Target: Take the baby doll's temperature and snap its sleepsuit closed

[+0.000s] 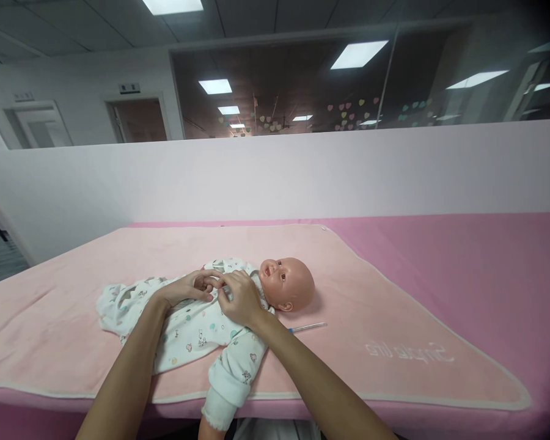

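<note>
A baby doll (288,282) lies on its back on a light pink blanket (380,318), head to the right. It wears a white printed sleepsuit (192,330). Both my hands meet on the doll's chest just below its chin. My left hand (190,287) pinches the suit's front fabric with its fingers closed. My right hand (241,298) is also closed, gripping the suit's front edge next to the left fingers. One sleeved doll arm (227,382) hangs over the blanket's near edge.
A thin thermometer-like stick (308,327) lies on the blanket just right of my right forearm. The blanket covers a darker pink table (486,256). A white partition wall (275,177) stands behind, with glass windows above it.
</note>
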{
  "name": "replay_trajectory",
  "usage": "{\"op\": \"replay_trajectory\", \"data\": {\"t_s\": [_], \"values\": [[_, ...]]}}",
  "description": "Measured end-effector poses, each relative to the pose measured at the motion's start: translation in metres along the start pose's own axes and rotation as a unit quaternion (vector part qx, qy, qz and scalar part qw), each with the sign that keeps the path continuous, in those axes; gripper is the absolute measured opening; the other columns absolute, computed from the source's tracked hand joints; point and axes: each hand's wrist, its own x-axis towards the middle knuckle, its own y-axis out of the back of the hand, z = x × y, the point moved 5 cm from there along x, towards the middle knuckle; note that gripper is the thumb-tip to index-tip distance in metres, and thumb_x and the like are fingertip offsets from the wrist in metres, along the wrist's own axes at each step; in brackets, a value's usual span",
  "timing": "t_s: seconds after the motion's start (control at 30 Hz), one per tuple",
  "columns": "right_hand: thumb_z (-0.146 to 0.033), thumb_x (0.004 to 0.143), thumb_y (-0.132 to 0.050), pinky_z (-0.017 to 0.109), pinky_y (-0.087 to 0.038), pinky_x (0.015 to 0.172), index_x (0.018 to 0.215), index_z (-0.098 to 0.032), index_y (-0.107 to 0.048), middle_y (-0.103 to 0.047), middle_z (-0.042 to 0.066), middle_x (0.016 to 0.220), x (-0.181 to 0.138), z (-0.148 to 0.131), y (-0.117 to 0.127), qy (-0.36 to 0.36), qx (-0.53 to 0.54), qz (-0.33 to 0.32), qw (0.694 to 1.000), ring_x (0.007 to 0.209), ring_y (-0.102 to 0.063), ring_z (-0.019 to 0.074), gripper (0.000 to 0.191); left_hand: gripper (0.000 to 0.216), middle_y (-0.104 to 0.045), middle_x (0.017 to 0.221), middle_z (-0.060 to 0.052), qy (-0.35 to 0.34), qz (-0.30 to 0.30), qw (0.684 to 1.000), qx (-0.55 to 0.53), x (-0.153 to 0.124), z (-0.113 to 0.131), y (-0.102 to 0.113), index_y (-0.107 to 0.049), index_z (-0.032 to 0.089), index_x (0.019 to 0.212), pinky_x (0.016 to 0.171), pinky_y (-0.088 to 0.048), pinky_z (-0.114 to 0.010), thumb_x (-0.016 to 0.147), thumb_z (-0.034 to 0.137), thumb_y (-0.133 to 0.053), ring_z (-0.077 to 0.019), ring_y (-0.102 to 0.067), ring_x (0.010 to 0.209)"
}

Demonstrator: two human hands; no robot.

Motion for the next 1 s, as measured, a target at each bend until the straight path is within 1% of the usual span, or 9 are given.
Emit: {"op": "replay_trajectory", "data": {"t_s": [0.13, 0.27, 0.47, 0.67, 0.87, 1.0], "values": [[-0.012, 0.070, -0.045, 0.029, -0.037, 0.073, 0.080, -0.020, -0.056, -0.058, 0.002, 0.072, -0.0005, 0.0012, -0.0019, 0.000, -0.005, -0.004, 1.000, 0.073, -0.051, 0.0167, 0.017, 0.056, -0.061, 0.088, -0.005, 0.010, -0.002, 1.000, 0.003, 0.0000, 0.0009, -0.0009, -0.048, 0.018, 0.117, 0.073, -0.039, -0.025, 0.065, 0.017, -0.068, -0.0138, -0.053, 0.078], [-0.012, 0.067, -0.046, 0.029, -0.036, 0.072, 0.073, -0.019, -0.054, -0.057, 0.002, 0.069, -0.0003, 0.0028, -0.0035, 0.002, -0.012, -0.004, 1.000, 0.071, -0.050, 0.0161, 0.012, 0.060, -0.061, 0.085, -0.004, 0.014, 0.001, 1.000, 0.007, -0.0006, 0.0036, -0.0029, -0.045, 0.018, 0.120, 0.068, -0.038, -0.023, 0.064, 0.016, -0.068, -0.0120, -0.052, 0.072], [-0.014, 0.072, -0.046, 0.029, -0.036, 0.072, 0.074, -0.020, -0.054, -0.057, 0.002, 0.070, 0.0002, 0.0030, -0.0033, 0.003, -0.013, 0.003, 1.000, 0.072, -0.051, 0.0162, 0.010, 0.061, -0.060, 0.078, -0.002, 0.013, 0.015, 1.000, -0.016, -0.0007, 0.0029, -0.0020, -0.046, 0.017, 0.119, 0.066, -0.038, -0.022, 0.063, 0.012, -0.068, -0.0112, -0.051, 0.071], [-0.014, 0.073, -0.046, 0.030, -0.037, 0.072, 0.076, -0.020, -0.055, -0.059, 0.003, 0.073, 0.0003, 0.0036, -0.0020, -0.006, -0.001, 0.011, 1.000, 0.074, -0.052, 0.0169, 0.012, 0.063, -0.062, 0.087, -0.006, 0.019, 0.035, 0.998, -0.043, -0.0014, 0.0005, 0.0003, -0.045, 0.017, 0.120, 0.067, -0.039, -0.023, 0.061, 0.013, -0.069, -0.0130, -0.053, 0.074], [-0.011, 0.071, -0.046, 0.029, -0.037, 0.071, 0.075, -0.020, -0.055, -0.060, 0.003, 0.074, 0.0007, 0.0027, 0.0005, -0.010, 0.001, 0.034, 0.999, 0.074, -0.051, 0.0171, 0.013, 0.059, -0.061, 0.074, 0.000, 0.017, 0.046, 0.997, -0.051, -0.0011, 0.0036, -0.0015, -0.048, 0.018, 0.116, 0.061, -0.036, -0.020, 0.060, 0.011, -0.068, -0.0071, -0.047, 0.059], [-0.011, 0.072, -0.046, 0.029, -0.036, 0.070, 0.074, -0.020, -0.054, -0.059, 0.002, 0.070, 0.0002, 0.0030, 0.0018, -0.017, -0.006, 0.042, 0.999, 0.072, -0.050, 0.0168, 0.012, 0.057, -0.059, 0.069, 0.002, 0.026, 0.045, 0.997, -0.049, -0.0010, 0.0033, -0.0021, -0.049, 0.017, 0.115, 0.056, -0.034, -0.019, 0.061, 0.010, -0.066, -0.0059, -0.044, 0.055]]}}
